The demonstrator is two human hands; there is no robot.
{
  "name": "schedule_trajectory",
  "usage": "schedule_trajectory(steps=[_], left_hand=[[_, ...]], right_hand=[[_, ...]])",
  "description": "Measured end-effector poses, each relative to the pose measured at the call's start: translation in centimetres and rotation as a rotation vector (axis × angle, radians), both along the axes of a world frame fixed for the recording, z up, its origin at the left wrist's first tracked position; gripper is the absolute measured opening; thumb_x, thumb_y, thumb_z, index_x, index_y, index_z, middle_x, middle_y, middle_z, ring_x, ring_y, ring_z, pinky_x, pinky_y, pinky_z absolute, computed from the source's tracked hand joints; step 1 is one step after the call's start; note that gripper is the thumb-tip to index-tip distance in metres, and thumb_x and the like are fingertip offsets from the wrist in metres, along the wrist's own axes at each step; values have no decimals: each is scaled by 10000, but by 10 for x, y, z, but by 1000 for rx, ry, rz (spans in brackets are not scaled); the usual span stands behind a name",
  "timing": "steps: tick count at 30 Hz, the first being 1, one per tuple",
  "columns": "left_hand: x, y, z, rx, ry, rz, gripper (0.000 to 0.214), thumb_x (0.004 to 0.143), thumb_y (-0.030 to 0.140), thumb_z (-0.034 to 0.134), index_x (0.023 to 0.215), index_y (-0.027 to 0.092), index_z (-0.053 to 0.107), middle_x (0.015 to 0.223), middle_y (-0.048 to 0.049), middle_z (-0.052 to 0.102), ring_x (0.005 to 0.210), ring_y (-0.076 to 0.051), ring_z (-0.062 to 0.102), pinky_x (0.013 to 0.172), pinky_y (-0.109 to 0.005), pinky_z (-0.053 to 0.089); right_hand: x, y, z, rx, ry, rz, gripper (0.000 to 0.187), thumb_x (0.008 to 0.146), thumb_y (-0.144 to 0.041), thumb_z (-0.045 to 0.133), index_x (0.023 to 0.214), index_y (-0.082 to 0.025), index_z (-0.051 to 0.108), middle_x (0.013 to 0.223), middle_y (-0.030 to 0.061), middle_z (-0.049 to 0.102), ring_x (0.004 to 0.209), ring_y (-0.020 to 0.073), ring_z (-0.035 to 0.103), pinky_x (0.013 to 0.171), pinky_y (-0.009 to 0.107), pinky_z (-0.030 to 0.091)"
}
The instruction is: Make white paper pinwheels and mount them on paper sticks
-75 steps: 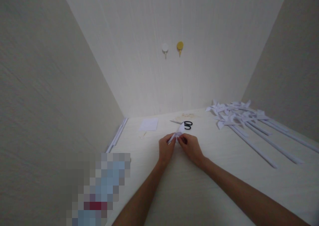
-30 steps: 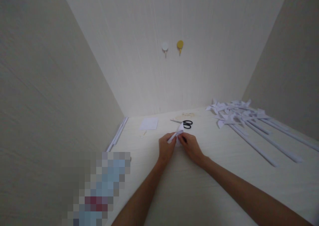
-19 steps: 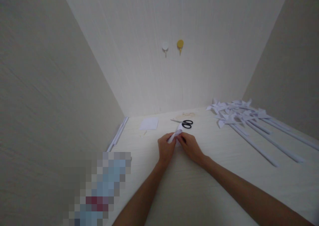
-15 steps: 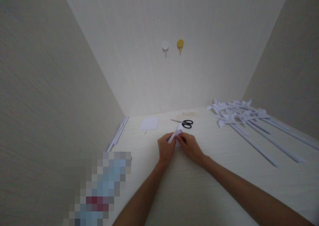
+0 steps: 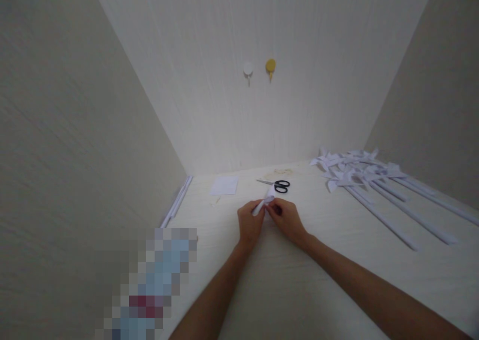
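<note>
Both my hands meet over the middle of a pale tabletop (image 5: pixel 284 285). My left hand (image 5: pixel 249 225) and my right hand (image 5: pixel 287 220) are closed in a pinch on a small folded piece of white paper (image 5: pixel 266 198), whose tip sticks up between the fingertips. Black-handled scissors (image 5: pixel 279 185) lie just beyond the paper. A flat white paper square (image 5: pixel 224 185) rests further left.
Several white paper pinwheels on long paper sticks (image 5: pixel 366 180) lie fanned out at the right. A few white paper sticks (image 5: pixel 177 202) lie along the left wall. Two round hooks, white (image 5: pixel 247 71) and yellow (image 5: pixel 270 66), hang on the back wall. A blurred patch (image 5: pixel 149 280) sits lower left.
My hands stay on the folded paper with only small finger shifts; the view has tilted very slightly.
</note>
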State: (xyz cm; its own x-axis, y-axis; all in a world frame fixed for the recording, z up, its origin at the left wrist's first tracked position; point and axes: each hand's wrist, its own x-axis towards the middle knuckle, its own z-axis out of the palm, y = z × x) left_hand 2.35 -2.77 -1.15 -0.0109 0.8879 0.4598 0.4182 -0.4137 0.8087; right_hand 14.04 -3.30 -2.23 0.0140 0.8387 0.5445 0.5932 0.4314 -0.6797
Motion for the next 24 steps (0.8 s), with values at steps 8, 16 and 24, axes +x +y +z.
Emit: schedule_trajectory(steps=[8,16,24], left_hand=[[0,-3,1,8,0,-28,167,680,149,558,800,142,674,776,-36,678,722,-156,608,703,-255,454],[1,-2,1,10,12,-16,171,678,144,561,806,141,673,775,-34,678,723,-157,608,699,-257,455],[0,-1,2,23,24,-24,172,679,141,559,805,140,676,764,-36,678,709,-156,608,686,-253,456]], right_hand=[[-1,0,-1,-25,-8,-15,218,751,-246,463,558,-158,510,514,4,517,477,103,427,481,215,324],[-1,1,-1,-32,-17,5,202,753,-214,440,562,-160,474,530,-2,496,495,103,422,489,212,314],[0,1,-1,-14,-1,2,175,738,-210,461,570,-161,467,533,-10,480,499,99,411,497,209,314]])
